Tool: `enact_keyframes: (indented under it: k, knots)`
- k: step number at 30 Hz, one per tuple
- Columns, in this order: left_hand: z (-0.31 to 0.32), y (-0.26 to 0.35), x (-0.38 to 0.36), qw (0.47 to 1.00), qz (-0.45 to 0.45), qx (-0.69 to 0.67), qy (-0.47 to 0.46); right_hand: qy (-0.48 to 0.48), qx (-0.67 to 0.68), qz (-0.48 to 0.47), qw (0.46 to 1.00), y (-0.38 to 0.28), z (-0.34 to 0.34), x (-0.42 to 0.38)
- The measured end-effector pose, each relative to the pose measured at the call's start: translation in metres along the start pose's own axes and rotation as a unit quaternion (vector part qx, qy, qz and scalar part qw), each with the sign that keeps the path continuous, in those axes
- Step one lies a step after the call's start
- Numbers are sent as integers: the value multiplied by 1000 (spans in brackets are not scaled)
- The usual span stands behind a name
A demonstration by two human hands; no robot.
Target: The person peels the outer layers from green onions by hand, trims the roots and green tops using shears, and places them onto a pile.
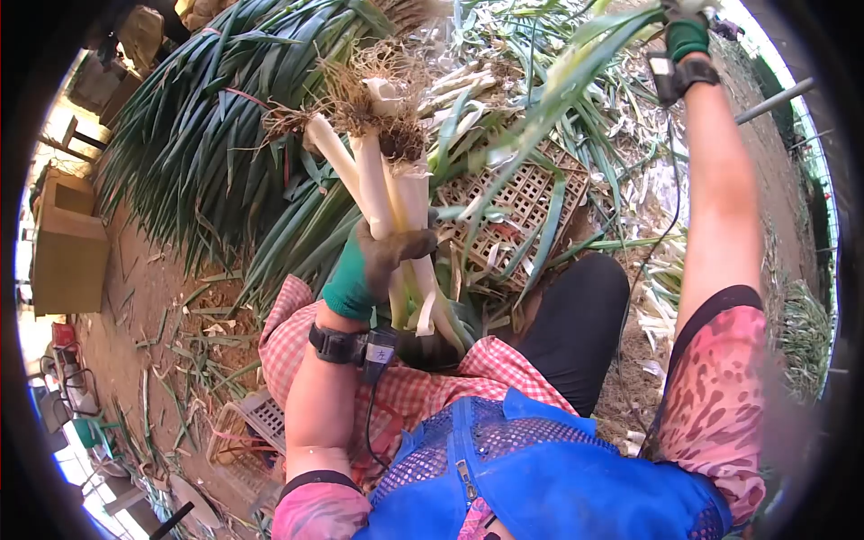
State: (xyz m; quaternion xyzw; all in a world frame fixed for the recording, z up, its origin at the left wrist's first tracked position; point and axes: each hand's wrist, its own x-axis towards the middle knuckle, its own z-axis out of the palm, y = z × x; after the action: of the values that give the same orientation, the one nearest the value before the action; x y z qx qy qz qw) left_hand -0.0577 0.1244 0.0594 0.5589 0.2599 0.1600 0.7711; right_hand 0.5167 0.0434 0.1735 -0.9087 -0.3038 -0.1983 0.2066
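L hand (396, 252), gloved, is closed round leek bunch (371, 180), roots up, nr ctr. R hand (688, 34), upper R, approx 1 o'clock, grips blurred green leaves (576, 76). Crate (542, 193) at 2 o'clock, leek pile (193, 135) at 10.

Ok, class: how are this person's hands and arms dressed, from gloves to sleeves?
The left hand and right hand wear green-cuffed gloves, dark over the fingers. Each wrist has a black strap and a small dark box with a pale label and dark cable. The pink sleeves end in dark bands; the right one is spotted.
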Motion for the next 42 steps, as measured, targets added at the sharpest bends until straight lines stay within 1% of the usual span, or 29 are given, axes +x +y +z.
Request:
enact_keyframes:
  k: [4,5,6,7,8,9,11,12,13,14,15,16,17,18,19,21,22,23,25,26,27,29,31,32,34,35,38,40,42]
  knots:
    - [1,-2,4,999,1,-49,-3,42,-134,-45,989,13,-9,21]
    - [3,-1,4,997,0,-73,-3,11,-363,-183,914,12,4,22]
    - [6,1,5,998,-3,-59,-6,15,-528,-311,790,13,21,16]
    - [9,4,4,999,-7,-44,-8,7,-536,-359,764,13,46,8]
    - [11,8,4,999,-11,-28,-10,-125,-208,-217,946,-27,56,-45]
    - [14,11,3,999,-20,-26,-9,-142,173,-46,974,-70,66,-100]
    - [17,16,3,999,-35,-23,-6,-157,41,-174,971,-102,122,-165]
    - [17,15,4,999,-43,-25,-2,-225,127,-194,946,-123,126,-202]
    - [17,13,5,998,-52,-28,2,-216,58,-331,917,-140,137,-227]
    - [16,12,7,998,-61,-30,8,-346,-16,-299,889,-180,109,-250]
    - [13,10,10,999,-35,-2,-7,-401,-74,-349,844,-199,99,-266]
    - [8,6,12,999,-10,25,-22,-325,-112,-401,849,-181,163,-304]
    - [2,1,15,998,14,51,-37,-409,-110,-383,821,-192,148,-314]
    - [-5,-7,18,989,68,123,-48,-337,-69,-409,845,-178,166,-338]
    - [-11,-16,21,972,123,192,-58,-365,-68,-399,839,-172,167,-347]
    - [-7,-11,23,978,97,178,-37,-397,-63,-377,835,-149,177,-363]
    - [7,7,20,995,14,95,-7,-402,-58,-363,838,-137,175,-366]
    - [14,16,19,997,-67,11,24,-495,-36,-312,810,-124,173,-361]
    - [11,12,21,998,-55,22,5,-524,-64,-273,804,-104,169,-347]
    - [10,10,22,998,-50,29,-6,-495,-88,-240,830,-73,197,-338]
    - [9,10,23,998,-58,21,2,-408,-36,-127,903,-60,193,-323]
    - [10,9,23,997,-74,4,17,-345,44,46,937,-41,193,-280]
    - [10,9,23,995,-91,-19,27,-315,-35,16,948,-32,202,-250]
    - [10,9,23,994,-98,-31,33,-373,-63,14,926,-34,200,-236]
    - [10,9,25,995,-98,-16,31,-211,-153,-41,965,-31,219,-248]
    - [9,9,27,995,-98,-9,30,-308,-92,116,940,-30,228,-246]
    - [14,12,27,994,-102,-4,36,-367,-110,64,921,-36,234,-260]
    - [15,10,30,995,-99,-7,30,-317,-98,-14,943,-53,225,-281]
    - [15,10,31,996,-88,-12,29,-364,-8,-7,931,-58,224,-305]
